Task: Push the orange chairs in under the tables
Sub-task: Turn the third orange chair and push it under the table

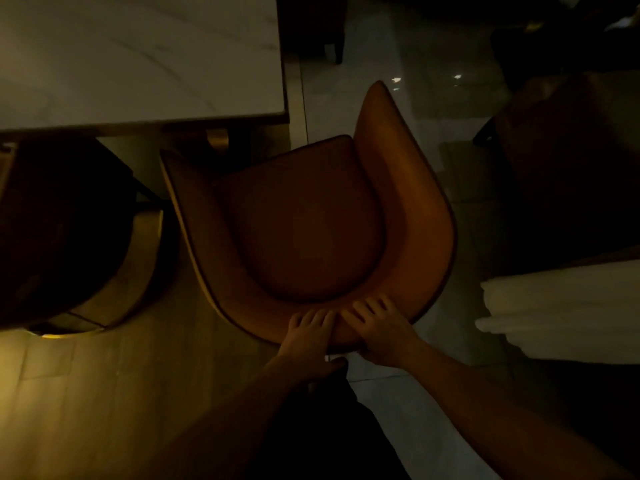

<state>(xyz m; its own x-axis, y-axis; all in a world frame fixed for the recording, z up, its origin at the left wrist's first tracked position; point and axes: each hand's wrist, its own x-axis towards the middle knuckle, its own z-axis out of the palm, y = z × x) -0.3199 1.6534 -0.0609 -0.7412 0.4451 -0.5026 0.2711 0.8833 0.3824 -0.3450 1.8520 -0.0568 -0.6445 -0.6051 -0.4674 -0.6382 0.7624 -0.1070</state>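
Note:
An orange chair (304,216) with a curved wraparound back stands right below me, its seat facing the white marble table (138,57) at the upper left. The seat's front edge lies close to the table's near right corner, outside the tabletop. My left hand (308,336) and my right hand (375,329) sit side by side on the top of the backrest, fingers curled over its rim. Both grip the chair back.
A dark round chair or stool (59,230) with a lit gold base stands at the left, partly under the table. Another dark seat (568,161) is at the right, with a pale object (561,310) below it. Glossy tiled floor lies beyond the chair.

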